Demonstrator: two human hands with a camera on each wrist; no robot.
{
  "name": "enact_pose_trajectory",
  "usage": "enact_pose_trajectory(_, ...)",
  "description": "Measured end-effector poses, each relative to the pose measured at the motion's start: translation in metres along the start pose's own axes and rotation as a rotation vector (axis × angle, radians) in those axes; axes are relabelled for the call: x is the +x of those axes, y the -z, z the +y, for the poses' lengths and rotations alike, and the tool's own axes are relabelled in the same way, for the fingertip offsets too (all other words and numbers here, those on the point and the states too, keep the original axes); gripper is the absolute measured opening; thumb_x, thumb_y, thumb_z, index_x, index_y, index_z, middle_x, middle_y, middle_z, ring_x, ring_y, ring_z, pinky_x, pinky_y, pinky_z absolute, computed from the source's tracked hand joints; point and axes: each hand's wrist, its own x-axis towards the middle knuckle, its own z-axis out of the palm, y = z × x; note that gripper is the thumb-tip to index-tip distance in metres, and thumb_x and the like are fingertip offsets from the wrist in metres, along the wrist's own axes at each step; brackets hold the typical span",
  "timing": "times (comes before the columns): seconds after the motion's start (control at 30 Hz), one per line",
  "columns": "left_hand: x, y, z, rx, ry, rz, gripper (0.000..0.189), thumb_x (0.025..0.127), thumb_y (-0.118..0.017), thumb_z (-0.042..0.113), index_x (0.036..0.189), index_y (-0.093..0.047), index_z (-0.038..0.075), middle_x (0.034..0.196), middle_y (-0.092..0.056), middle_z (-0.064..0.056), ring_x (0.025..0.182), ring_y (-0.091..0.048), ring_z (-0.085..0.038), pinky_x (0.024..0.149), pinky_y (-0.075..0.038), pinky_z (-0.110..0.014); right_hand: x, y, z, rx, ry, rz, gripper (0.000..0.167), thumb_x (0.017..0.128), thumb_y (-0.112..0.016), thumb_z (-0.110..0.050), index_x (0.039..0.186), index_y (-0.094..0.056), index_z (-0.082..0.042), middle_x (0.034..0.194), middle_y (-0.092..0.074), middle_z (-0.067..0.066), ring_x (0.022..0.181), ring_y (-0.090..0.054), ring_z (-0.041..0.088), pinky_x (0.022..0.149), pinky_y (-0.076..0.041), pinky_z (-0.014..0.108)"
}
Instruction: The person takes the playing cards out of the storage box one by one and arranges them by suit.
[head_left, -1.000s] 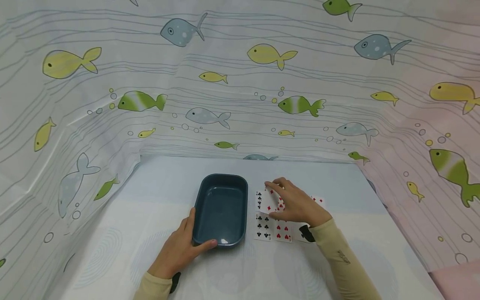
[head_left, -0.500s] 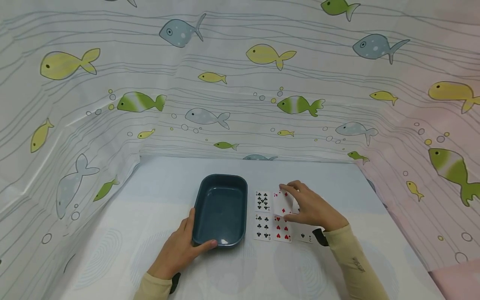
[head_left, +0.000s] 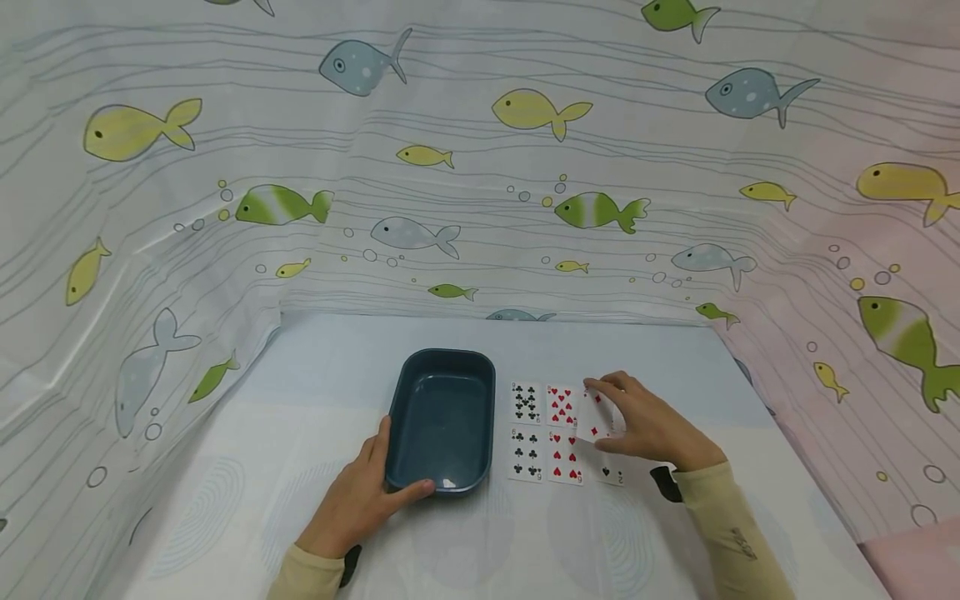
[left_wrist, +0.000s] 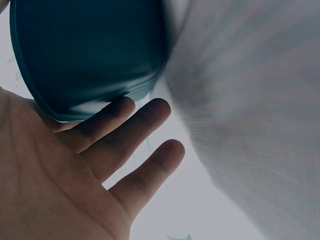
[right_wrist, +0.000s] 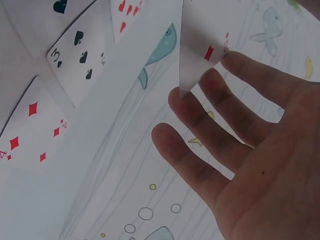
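My right hand (head_left: 651, 425) pinches a playing card, the two of diamonds (head_left: 596, 417), by its far and near edges, tilted over the third column of cards. In the right wrist view that two of diamonds (right_wrist: 205, 40) stands at the fingertips. Left of it lie the nine of clubs (head_left: 525, 403), eight of hearts (head_left: 561, 405), six of clubs (head_left: 527, 455) and six of hearts (head_left: 566, 458). A two of spades (head_left: 607, 472) shows partly beneath. My left hand (head_left: 358, 500) holds the near-left corner of a dark blue dish (head_left: 492, 417), thumb at the near rim, fingers along the outer wall.
Farther right, the right wrist view shows the three of spades (right_wrist: 82, 55) and the four of diamonds (right_wrist: 30, 130), which the right hand hides from the head camera. A fish-patterned sheet (head_left: 480, 192) walls the back and sides of the pale table (head_left: 360, 367).
My right hand has moved right with the two of diamonds, from over the nine of clubs, past the eight of hearts, to the third column. The left hand and dish have stayed put.
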Motion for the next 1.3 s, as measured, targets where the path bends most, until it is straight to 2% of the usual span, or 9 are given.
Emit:
enact_pose_trajectory(0.2,0.0,0.001,0.0,0.008,-0.003,0.009,0.126,0.078,-0.063,0.082,0.163,-0.011,0.005,0.154,-0.038,-0.026,0.128,-0.052,-0.043,0.102,-0.045,-0.057,-0.009,-0.003,0.009,0.0,-0.032,-0.019,0.087,0.07,-0.092,-0.027,0.147,-0.053,-0.013,0.135,-0.052,0.011,0.121,-0.053,0.028,0.093,-0.052,0.048)
enact_pose_trajectory(0.47,0.0,0.002,0.0,0.01,0.001,0.009,0.125,0.078,-0.064,0.08,0.163,-0.011,0.005,0.154,-0.038,-0.026,0.127,-0.053,-0.043,0.101,-0.045,-0.056,-0.026,-0.006,0.025,0.002,-0.067,-0.034,0.085,0.066,-0.093,-0.02,0.142,-0.057,-0.01,0.135,-0.053,0.014,0.123,-0.052,0.032,0.095,-0.049,0.051)
enact_pose_trajectory(0.73,0.0,0.003,-0.001,0.008,0.009,0.006,0.125,0.079,-0.065,0.079,0.163,-0.01,0.005,0.156,-0.036,-0.026,0.129,-0.052,-0.043,0.102,-0.044,-0.057,-0.039,-0.007,0.038,0.006,-0.119,-0.091,0.082,0.065,-0.093,-0.019,0.139,-0.058,-0.009,0.134,-0.051,0.017,0.121,-0.052,0.035,0.094,-0.049,0.055)
enact_pose_trajectory(1.03,0.0,0.002,-0.001,0.008,0.014,0.013,0.125,0.079,-0.066,0.078,0.163,-0.01,0.006,0.156,-0.036,-0.026,0.13,-0.051,-0.043,0.102,-0.044,-0.057,-0.047,-0.013,0.045,0.062,-0.166,-0.162,0.082,0.065,-0.093,-0.018,0.139,-0.059,-0.012,0.133,-0.05,0.012,0.115,-0.056,0.03,0.091,-0.05,0.053)
enact_pose_trajectory(1.3,-0.001,0.001,-0.001,0.006,0.005,0.018,0.124,0.079,-0.066,0.078,0.163,-0.01,0.006,0.155,-0.037,-0.025,0.13,-0.051,-0.043,0.102,-0.045,-0.057,-0.051,-0.014,0.045,0.094,-0.174,-0.186,0.079,0.063,-0.092,-0.015,0.136,-0.062,-0.012,0.129,-0.051,0.011,0.113,-0.055,0.031,0.089,-0.05,0.052)
